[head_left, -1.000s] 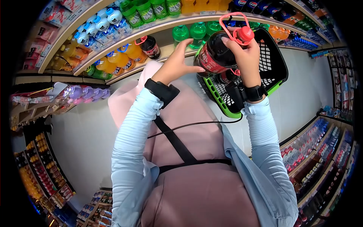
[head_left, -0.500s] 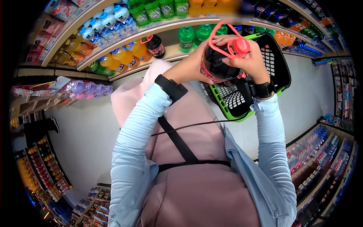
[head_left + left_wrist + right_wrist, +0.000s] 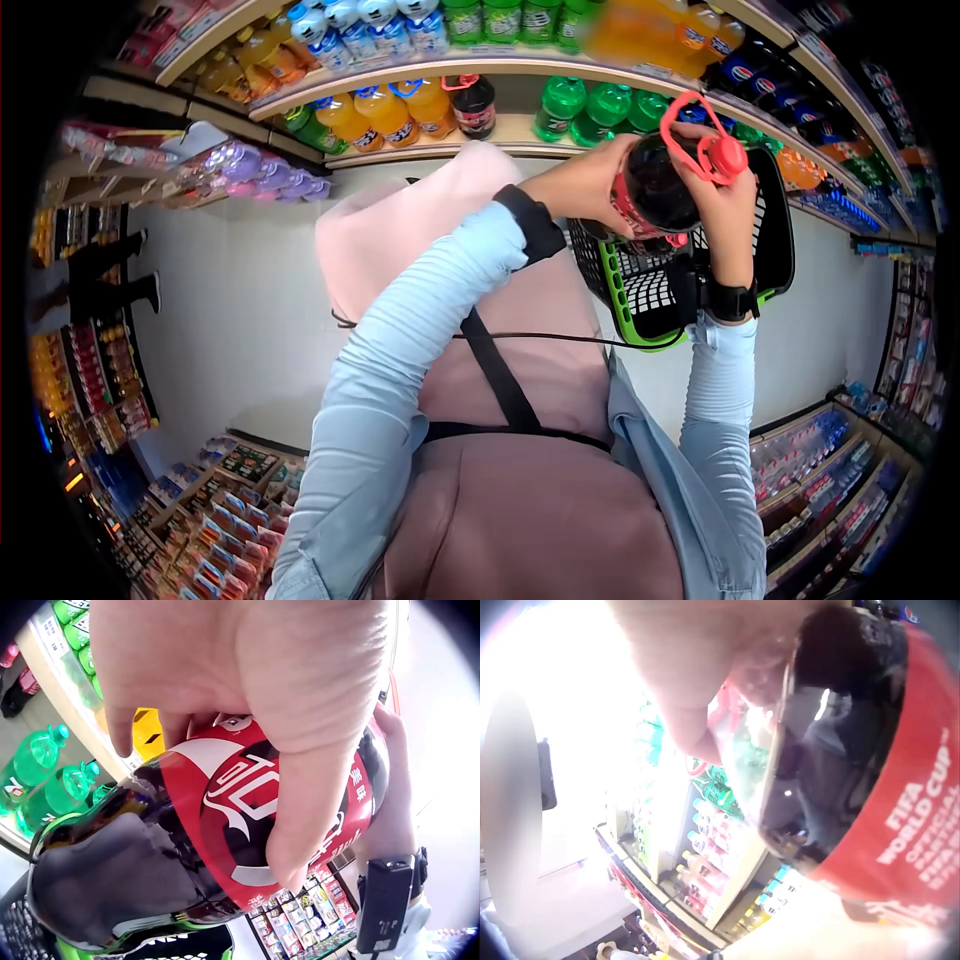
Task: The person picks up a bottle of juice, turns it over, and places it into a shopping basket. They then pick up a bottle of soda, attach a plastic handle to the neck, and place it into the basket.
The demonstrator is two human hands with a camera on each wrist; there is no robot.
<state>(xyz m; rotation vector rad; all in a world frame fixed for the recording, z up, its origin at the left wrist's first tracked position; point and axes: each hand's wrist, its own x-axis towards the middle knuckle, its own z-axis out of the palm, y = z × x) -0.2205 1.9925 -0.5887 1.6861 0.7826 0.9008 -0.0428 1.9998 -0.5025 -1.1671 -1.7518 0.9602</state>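
Observation:
A large cola bottle [image 3: 655,192] with a red label, red cap and red loop handle is held in both hands over the basket. My left hand [image 3: 592,190] grips its body, and the left wrist view shows the thumb lying across the label [image 3: 255,802]. Up at the neck, my right hand [image 3: 730,215] holds the bottle just under the cap [image 3: 725,155]. Below them is the black basket with a green rim [image 3: 632,335]. Another dark bottle with a red cap [image 3: 677,240] shows inside it, partly hidden by the held one.
On the low shelf ahead stand green soda bottles [image 3: 605,112], orange drinks [image 3: 375,115] and one more cola bottle [image 3: 472,108]. A shelf edge [image 3: 520,62] runs above them. A person's legs [image 3: 110,275] show at far left. Drink racks [image 3: 820,470] stand at right.
My left hand, earlier apart from the bottle with fingers spread, has come to grip its body. The view has turned, and the bottle, hands and basket sit further right in it.

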